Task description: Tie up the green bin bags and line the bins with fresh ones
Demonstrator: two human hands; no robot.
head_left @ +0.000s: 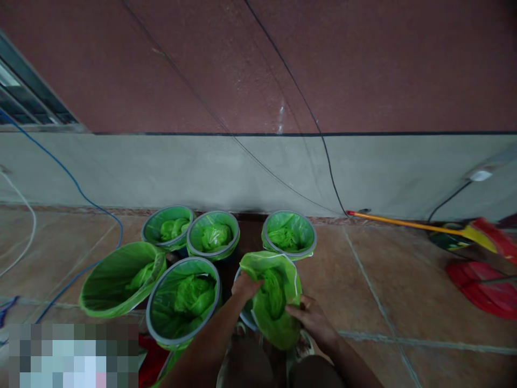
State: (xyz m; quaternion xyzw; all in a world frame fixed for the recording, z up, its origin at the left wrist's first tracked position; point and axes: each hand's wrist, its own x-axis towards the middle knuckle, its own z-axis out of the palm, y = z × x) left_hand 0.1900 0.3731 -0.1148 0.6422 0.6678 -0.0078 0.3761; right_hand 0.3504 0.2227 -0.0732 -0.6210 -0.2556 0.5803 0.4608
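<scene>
My left hand (pixel 245 286) grips the left rim of a thin green bag with a white drawstring (pixel 278 330). On the opposite side, my right hand (pixel 309 318) pinches the bag's edge, so its mouth is spread. More of the green material lies bunched inside. A bucket with a grey rim (pixel 247 318) shows partly beneath it; the bag hides most of it. Just beyond is a green-lined bucket (pixel 289 231). To my left stand further lined buckets, among them a near one (pixel 183 302) and a middle one (pixel 213 235). Each has a bunched green bag inside.
A wide-mouthed green-lined container (pixel 121 280) leans at the left, near a blue cable (pixel 76 186). A black cable (pixel 307 102) runs down the wall. At right lie an orange-handled broom (pixel 404 222) and a red dustpan (pixel 480 288). The lower left corner is pixelated.
</scene>
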